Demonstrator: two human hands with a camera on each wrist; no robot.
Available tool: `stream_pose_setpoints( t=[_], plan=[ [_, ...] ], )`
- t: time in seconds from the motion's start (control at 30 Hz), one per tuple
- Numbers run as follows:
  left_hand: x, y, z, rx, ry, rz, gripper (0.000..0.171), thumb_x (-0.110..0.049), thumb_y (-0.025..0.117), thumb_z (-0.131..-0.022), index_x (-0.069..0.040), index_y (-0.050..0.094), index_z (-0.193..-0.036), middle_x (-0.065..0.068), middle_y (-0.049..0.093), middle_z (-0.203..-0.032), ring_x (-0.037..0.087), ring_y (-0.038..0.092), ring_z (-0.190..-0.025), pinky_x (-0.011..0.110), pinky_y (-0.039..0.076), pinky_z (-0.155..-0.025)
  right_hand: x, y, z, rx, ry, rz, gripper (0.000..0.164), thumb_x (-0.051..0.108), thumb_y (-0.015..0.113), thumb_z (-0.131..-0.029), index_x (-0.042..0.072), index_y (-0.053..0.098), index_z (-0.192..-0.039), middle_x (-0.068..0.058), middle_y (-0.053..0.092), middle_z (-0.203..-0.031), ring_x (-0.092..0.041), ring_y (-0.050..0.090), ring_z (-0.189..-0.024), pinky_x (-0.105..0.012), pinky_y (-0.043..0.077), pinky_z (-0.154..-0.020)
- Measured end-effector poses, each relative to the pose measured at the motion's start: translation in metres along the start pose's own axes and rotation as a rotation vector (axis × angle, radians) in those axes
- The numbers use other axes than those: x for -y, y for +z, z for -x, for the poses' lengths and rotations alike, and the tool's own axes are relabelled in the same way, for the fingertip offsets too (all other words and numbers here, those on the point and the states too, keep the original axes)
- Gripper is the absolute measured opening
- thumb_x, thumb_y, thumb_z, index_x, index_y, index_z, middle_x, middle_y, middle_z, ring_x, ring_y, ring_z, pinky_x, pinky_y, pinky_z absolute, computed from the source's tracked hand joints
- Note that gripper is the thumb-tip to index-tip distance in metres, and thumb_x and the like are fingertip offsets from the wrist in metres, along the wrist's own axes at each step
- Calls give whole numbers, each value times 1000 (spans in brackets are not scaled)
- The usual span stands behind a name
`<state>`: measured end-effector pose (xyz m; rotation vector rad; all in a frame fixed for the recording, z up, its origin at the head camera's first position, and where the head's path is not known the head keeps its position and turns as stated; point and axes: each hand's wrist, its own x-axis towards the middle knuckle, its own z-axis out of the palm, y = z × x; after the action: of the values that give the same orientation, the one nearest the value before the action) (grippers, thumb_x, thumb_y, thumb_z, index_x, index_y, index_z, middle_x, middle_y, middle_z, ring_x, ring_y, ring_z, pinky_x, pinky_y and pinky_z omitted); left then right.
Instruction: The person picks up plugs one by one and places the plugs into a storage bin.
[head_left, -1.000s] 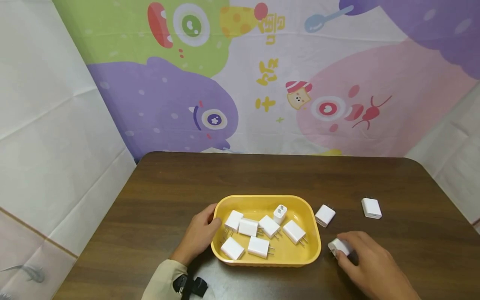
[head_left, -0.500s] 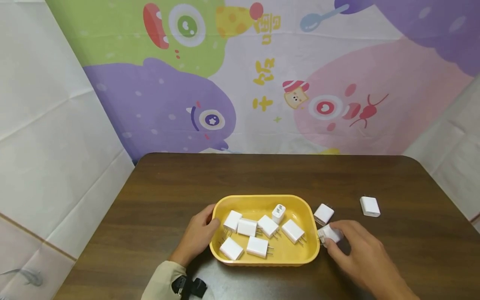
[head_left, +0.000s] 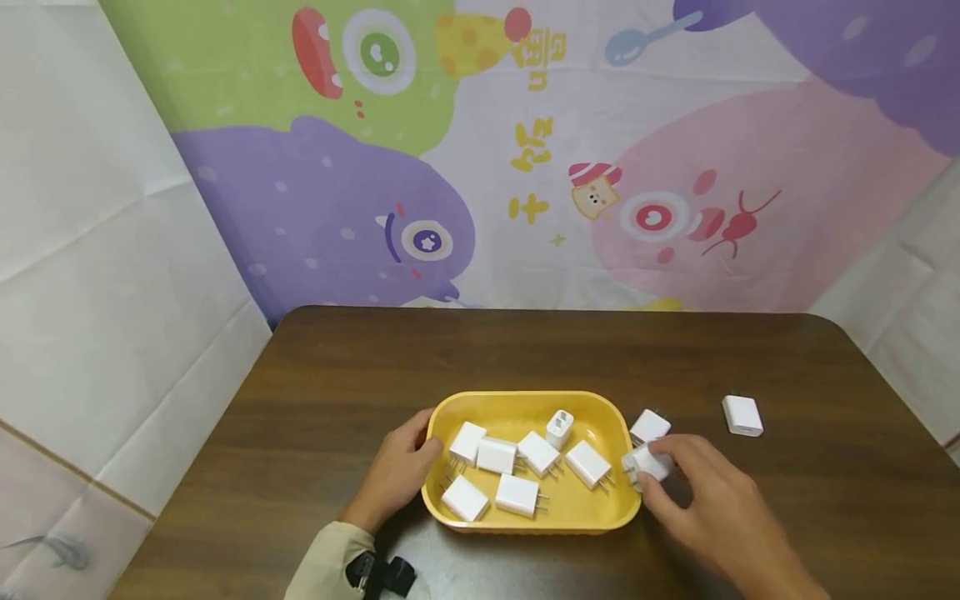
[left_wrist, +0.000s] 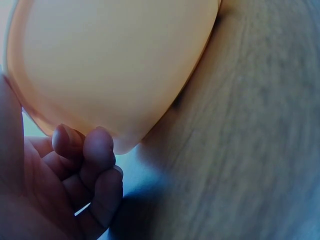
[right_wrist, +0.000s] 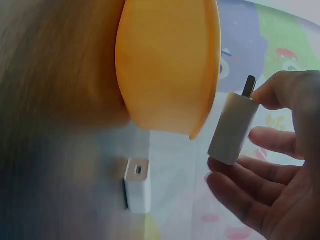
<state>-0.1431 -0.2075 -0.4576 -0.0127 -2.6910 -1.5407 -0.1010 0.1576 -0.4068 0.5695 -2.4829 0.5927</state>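
Observation:
My right hand pinches a white plug-in USB charger between thumb and fingers, beside the right end of a yellow plastic basin. In the right wrist view the held charger is raised to about rim height, with its metal prong near the thumb. My left hand grips the basin's left end, thumb at the rim. Its curled fingertips rest against the outer wall in the left wrist view. Inside the basin lie several white chargers, prongs pointing various ways.
One loose charger lies on the brown wooden table just off the basin's right end. Another charger lies farther right. A cartoon-printed cloth hangs behind the table. A black strap device sits at the left wrist.
My right hand has carried the held charger left and slightly away from me, from the table on the right to the basin's right rim. The left hand and the basin have stayed put.

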Motion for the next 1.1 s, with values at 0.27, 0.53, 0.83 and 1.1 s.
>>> stream_pose_setpoints(
  t=[0.27,0.53,0.83,1.1],
  plan=[
    [1,0,0,-2,9,8,41,-13,53,-96,-14,62,-136,3,67,-122,19,61,-105,46,48,-98,10,8,-1,-6,-72,-81,40,21,82,-73,14,66,-109,6,64,-109,-9,60,-90,-13,44,-83],
    [0,1,0,-1,4,10,42,-14,53,-95,-13,61,-136,3,67,-122,19,61,-105,45,48,-97,22,15,-3,47,-90,-84,40,23,84,-73,15,66,-108,7,64,-113,-9,58,-88,-33,52,-73],
    [-1,1,0,1,-11,7,42,-15,53,-95,-14,61,-137,3,66,-123,20,61,-108,47,47,-99,26,26,-1,57,-212,-117,32,34,76,-82,13,68,-105,3,66,-111,-16,61,-100,-42,43,-89],
    [0,1,0,3,-16,11,43,-15,53,-96,-13,60,-138,4,66,-125,21,61,-110,48,47,-99,31,31,-1,108,-200,-96,37,27,83,-74,14,67,-104,4,67,-106,-14,62,-102,-55,37,-98]
  ],
)
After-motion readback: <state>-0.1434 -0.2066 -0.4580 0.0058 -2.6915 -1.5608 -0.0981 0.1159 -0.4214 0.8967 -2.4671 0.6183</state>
